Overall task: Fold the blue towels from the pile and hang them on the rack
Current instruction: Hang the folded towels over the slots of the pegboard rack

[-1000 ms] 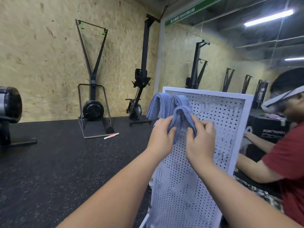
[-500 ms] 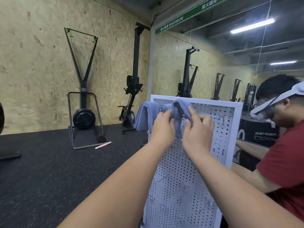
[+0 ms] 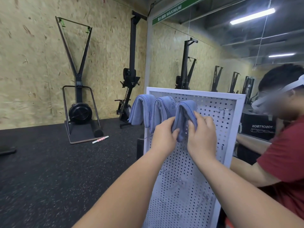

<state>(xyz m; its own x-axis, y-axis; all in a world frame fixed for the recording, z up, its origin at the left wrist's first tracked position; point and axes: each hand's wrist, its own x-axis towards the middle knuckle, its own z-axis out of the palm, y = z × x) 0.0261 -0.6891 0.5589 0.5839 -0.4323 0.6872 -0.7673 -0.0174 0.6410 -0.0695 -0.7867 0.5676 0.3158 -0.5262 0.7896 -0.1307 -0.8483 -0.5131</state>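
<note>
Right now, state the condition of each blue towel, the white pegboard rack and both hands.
White perforated metal rack: standing, carrying three towels.
Left blue folded towel: hung on rack.
Middle blue folded towel: hung on rack.
Right blue folded towel: hung on rack, held at both sides.
Left hand: pinches right towel's left side.
Right hand: grips its right side.

Left hand (image 3: 164, 134): fingertips tucked out of sight behind the third towel (image 3: 184, 112). Below both wrists, the rack (image 3: 227, 125) runs off the bottom edge. Right of the right hand (image 3: 203, 137), a person (image 3: 289, 153), cropped, face blurred.
</note>
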